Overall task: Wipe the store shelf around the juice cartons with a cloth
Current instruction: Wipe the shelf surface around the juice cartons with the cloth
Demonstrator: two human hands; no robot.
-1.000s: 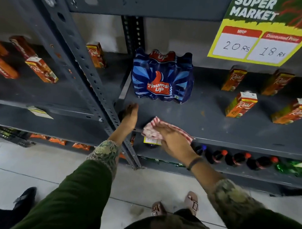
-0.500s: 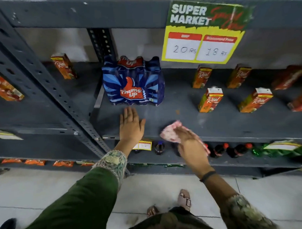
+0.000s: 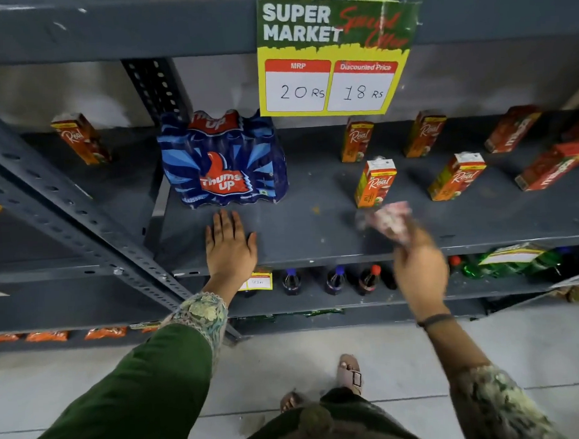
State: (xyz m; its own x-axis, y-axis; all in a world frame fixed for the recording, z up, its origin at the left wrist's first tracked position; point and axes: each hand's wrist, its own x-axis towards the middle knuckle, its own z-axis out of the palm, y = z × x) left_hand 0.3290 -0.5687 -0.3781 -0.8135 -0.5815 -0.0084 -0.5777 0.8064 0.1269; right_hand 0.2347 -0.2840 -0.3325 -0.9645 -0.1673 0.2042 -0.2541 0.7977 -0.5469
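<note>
My right hand point(image 3: 419, 267) grips a red-and-white checked cloth point(image 3: 391, 220), blurred with motion, on the grey shelf point(image 3: 315, 231) just in front of an orange juice carton point(image 3: 375, 183). My left hand point(image 3: 229, 247) lies flat, fingers apart, on the shelf's front part, below the blue Thums Up bottle pack point(image 3: 223, 159). Several more juice cartons stand or lie on the shelf: one behind point(image 3: 357, 139), one to the right point(image 3: 456, 176), others further back and right.
A perforated grey upright point(image 3: 84, 220) slants across the left. A Super Market price sign point(image 3: 333, 53) hangs from the shelf above. Soda bottles point(image 3: 333, 280) and green bottles point(image 3: 513, 264) sit on the lower shelf. A lone carton point(image 3: 82, 138) stands in the left bay. Sandalled feet on the tiled floor.
My right hand has swept the cloth rightwards along the shelf, from near the front edge to in front of the carton. My left hand went from curled to lying flat on the shelf.
</note>
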